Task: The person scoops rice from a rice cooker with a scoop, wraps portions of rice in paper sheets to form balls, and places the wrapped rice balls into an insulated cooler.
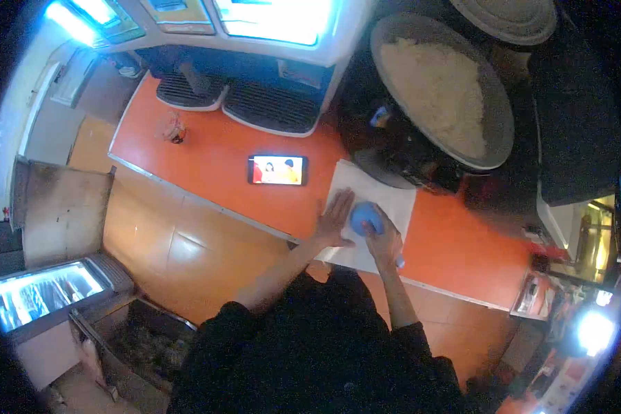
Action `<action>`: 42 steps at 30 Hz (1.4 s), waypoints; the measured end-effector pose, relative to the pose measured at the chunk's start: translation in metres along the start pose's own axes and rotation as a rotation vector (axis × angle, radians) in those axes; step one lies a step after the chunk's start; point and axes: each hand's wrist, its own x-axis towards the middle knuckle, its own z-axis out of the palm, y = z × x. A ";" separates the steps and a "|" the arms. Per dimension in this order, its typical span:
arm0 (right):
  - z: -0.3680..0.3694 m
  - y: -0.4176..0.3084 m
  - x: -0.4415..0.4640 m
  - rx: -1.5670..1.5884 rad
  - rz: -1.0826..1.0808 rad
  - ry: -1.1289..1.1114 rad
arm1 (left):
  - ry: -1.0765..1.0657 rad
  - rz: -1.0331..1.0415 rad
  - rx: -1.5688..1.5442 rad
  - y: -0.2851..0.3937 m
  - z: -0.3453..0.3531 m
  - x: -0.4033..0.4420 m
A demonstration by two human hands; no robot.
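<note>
Head cam: my left hand's splayed on a thin white sheet, my right hand gripping a rounded blue object, material unclear, probably light, best held by its side.

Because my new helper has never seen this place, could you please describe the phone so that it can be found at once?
Find the long orange counter in front of the person. On it, between the dark ribbed trays and the left hand, lies the phone, face up. Unlike those trays and the white sheet, it is a small black-edged rectangle with a brightly lit, colourful screen.
</note>
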 end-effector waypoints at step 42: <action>-0.008 0.105 -0.035 -0.235 -0.514 0.046 | -0.152 0.208 -0.154 0.014 -0.041 -0.043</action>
